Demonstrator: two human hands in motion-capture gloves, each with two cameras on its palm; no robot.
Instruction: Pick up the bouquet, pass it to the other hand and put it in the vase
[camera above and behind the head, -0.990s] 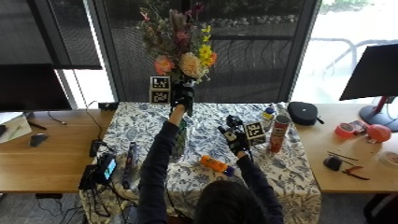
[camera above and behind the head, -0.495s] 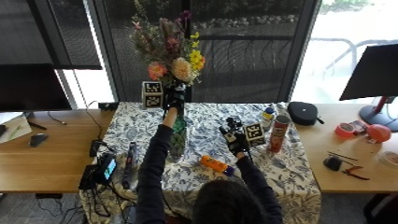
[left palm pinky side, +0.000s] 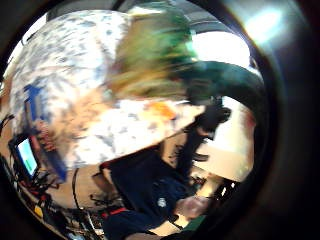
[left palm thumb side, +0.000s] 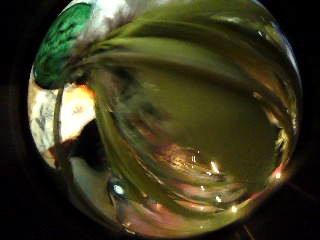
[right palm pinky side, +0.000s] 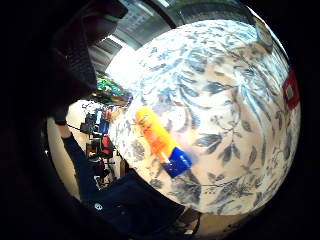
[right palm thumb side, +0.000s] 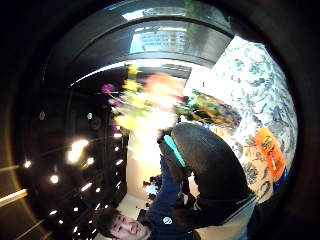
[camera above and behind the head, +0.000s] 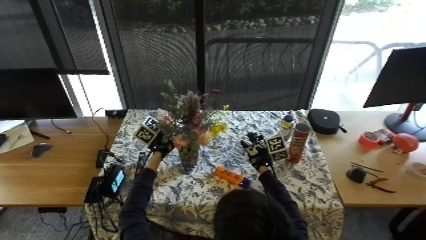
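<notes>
The tabletop (camera above and behind the head: 200, 200) has a flowery cloth. The bouquet (camera above and behind the head: 190, 120) sits in the vase (camera above and behind the head: 188, 157) – left hand (camera above and behind the head: 160, 146) grips its stems. If it lets go unevenly, the vase may tip – right hand (camera above and behind the head: 258, 156) hovers, holding nothing.

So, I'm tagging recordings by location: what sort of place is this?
Probably an office or lab: wooden desks with a monitor, tools, and a tablecloth-covered table beside big windows.

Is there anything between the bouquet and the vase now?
Nothing visible does. In the outside view the bouquet already stands with its stems in the vase, and the left hand is beside them.
</notes>
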